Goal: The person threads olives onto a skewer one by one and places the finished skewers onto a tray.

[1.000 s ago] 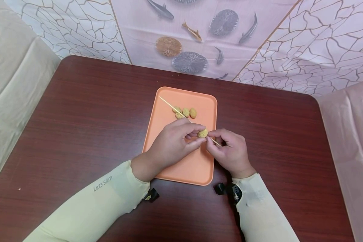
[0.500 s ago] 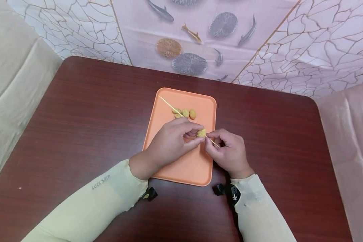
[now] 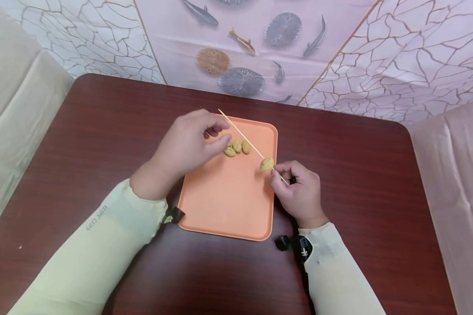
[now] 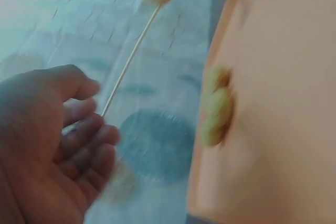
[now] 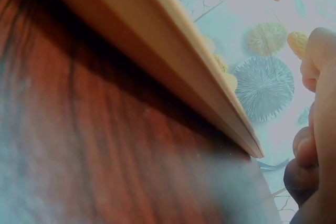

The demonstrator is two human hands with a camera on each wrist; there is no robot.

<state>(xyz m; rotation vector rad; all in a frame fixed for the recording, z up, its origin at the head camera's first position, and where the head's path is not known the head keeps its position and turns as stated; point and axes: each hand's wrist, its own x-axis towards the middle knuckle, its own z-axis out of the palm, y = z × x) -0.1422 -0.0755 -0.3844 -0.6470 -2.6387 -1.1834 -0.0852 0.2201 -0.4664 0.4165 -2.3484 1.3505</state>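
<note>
My right hand point(image 3: 301, 192) pinches a thin wooden skewer point(image 3: 242, 135) near its lower end, over the tray's right edge. One yellowish oval piece point(image 3: 266, 164) is threaded on the skewer just beyond my fingertips; in the right wrist view this piece point(image 5: 297, 44) has a rough surface. My left hand point(image 3: 185, 142) hangs over the tray's upper left with its fingers loosely bent, holding nothing. In the left wrist view the skewer point(image 4: 128, 61) runs behind the fingers of that hand point(image 4: 58, 140). Several similar pieces point(image 3: 237, 146) lie close to the left thumb.
An orange rectangular tray point(image 3: 228, 205) lies on a dark red wooden table point(image 3: 362, 197). A patterned cloth point(image 3: 256, 52) with fish and round shapes hangs beyond the table's far edge, and pale cloths point(image 3: 8, 109) stand at both sides.
My left hand has let go of the threaded piece and moved up and left. The right hand has stayed nearly in place, while the skewer's far end has shifted up and right.
</note>
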